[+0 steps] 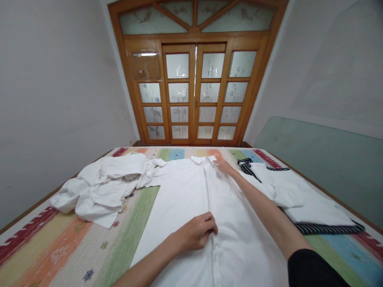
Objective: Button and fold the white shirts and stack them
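Note:
A white button-up shirt (182,191) lies spread front side up on the bed, its collar toward the far edge. My left hand (199,232) is closed at the front placket, low on the shirt, with fingertips pinching the cloth there. Farther up, my right hand (223,165) reaches to the right side of the collar (203,159), its fingers closed on the collar's edge. My right forearm crosses over the shirt's right side and hides part of that sleeve.
A crumpled white garment (104,183) lies on the left. To the right rests a white garment with black striped trim (299,199). Underneath is a colourful striped bedspread (131,231). Wooden glazed doors (194,91) stand beyond, and a pale green panel (323,159) leans along the right wall.

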`<state>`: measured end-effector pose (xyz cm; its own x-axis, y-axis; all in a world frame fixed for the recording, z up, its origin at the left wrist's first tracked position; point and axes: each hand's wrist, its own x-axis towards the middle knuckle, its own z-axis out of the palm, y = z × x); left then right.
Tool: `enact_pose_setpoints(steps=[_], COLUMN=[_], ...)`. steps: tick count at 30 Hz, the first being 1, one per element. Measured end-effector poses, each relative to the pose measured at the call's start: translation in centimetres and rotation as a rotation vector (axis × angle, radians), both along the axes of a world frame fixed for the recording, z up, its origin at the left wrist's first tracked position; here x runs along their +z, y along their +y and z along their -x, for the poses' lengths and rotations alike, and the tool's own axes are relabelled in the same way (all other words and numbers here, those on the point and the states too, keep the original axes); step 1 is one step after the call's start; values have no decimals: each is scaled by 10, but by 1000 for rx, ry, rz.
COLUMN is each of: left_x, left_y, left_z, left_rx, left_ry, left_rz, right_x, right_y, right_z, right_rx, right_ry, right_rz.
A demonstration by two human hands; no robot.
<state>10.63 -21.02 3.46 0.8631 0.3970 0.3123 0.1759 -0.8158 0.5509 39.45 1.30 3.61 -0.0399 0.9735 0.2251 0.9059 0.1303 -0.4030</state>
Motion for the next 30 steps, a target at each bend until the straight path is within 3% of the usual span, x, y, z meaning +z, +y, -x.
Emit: enact_pose_setpoints(steps=[6, 12, 16, 20, 25, 30], left_x=[-24, -29, -33, -50, -67, -67], left_y=[-9, -14, -12, -5, -1, -6], left_z=[3, 1, 2, -2, -2, 0], left_rx=[63, 37, 2, -47, -70, -130], left_ry=[72, -15, -23, 5, 41, 79], left_rz=[-131, -293, -342, -465, -670, -725], right_x=[-3, 1, 1, 1, -5, -9], right_y=[-9, 9, 34, 54, 62, 65], right_z=[17, 31, 35, 41, 53, 61], right_rx=[-152, -39, 66, 100, 112, 70], right_ry=[-113, -176, -124, -121, -140, -173], right_rz=[-43, -205, -118, -52, 23, 53])
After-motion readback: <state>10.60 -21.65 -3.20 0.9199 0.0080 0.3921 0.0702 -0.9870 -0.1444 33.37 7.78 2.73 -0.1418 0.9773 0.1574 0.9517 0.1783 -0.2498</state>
